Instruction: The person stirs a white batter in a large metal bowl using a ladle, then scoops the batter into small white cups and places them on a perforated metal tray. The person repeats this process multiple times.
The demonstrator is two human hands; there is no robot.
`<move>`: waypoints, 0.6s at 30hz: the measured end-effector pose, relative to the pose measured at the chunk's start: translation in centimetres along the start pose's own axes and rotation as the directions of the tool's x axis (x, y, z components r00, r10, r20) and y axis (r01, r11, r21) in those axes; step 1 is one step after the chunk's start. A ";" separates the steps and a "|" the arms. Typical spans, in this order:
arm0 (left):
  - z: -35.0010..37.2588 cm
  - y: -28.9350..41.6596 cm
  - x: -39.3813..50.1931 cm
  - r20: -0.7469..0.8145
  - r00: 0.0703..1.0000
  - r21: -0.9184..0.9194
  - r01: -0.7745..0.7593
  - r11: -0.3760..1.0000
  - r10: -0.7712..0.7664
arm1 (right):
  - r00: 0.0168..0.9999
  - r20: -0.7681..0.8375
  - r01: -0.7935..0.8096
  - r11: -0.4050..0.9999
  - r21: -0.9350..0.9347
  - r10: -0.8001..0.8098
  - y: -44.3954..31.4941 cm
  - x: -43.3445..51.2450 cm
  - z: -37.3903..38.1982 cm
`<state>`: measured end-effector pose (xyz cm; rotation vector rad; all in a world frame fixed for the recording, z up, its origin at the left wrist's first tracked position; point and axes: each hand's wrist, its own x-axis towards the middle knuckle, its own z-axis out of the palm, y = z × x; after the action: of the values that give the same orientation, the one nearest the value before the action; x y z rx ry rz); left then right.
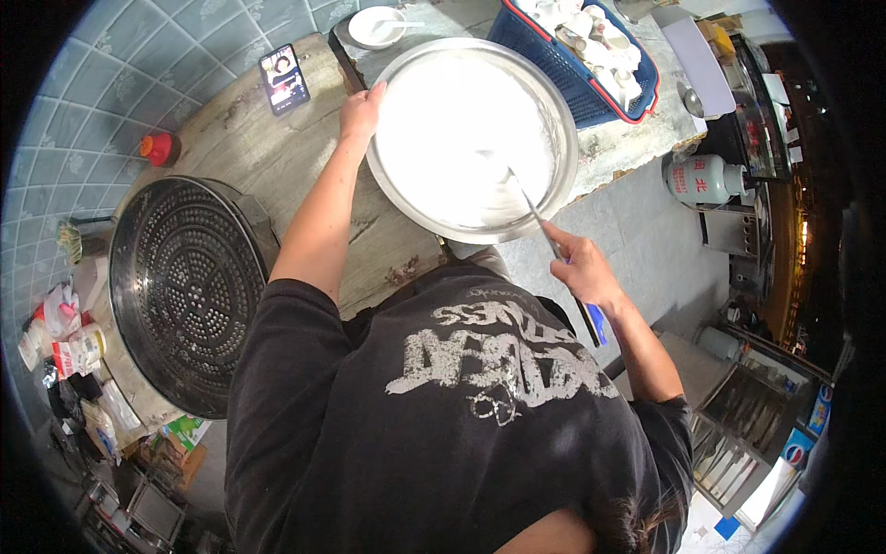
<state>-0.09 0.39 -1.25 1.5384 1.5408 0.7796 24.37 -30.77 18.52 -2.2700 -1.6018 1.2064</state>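
A wide metal basin [569,170] with bright white contents, washed out by glare, stands at the counter's edge. My left hand [363,111] grips its rim on the left side. In my right hand [585,266] is the long metal handle of a utensil [533,208], slanting down into the white contents. The head of that utensil is lost in the glare, so its kind cannot be told. Part of its handle, black and blue at the end, sticks out below my fist.
Behind the basin are a white bowl [370,34] with a spoon and a blue plastic basket [529,62] of small white items. A smartphone [284,79] leans at the tiled wall. A perforated steamer tray [194,291] lies left. A gas cylinder [699,179] stands right.
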 end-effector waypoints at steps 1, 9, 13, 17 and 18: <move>0.3 0.0 0.0 -0.006 1.000 -0.025 -0.014 1.000 0.014 | 0.999 0.030 0.017 0.998 0.060 -0.018 -0.8 -0.1 -0.4; 0.0 -0.1 -0.1 0.008 1.000 0.036 0.016 0.999 -0.016 | 0.975 -0.177 0.131 0.991 -0.031 -0.135 -1.2 9.6 -2.1; 0.0 0.1 -0.1 -0.009 1.000 0.043 -0.004 0.999 0.004 | 0.962 -0.243 0.101 0.990 -0.097 -0.122 2.4 7.7 -0.6; 0.0 0.1 -0.2 0.002 1.000 0.026 0.014 1.000 -0.014 | 0.993 -0.113 0.034 0.997 -0.071 -0.042 1.7 1.7 0.7; 0.0 0.2 -0.3 0.000 1.000 0.026 0.017 1.000 -0.017 | 0.997 -0.074 0.017 0.999 -0.030 -0.019 0.9 0.8 0.6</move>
<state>-0.02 0.14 -1.09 1.5419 1.5674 0.7529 24.75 -30.65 17.22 -2.2845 -1.6199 1.0880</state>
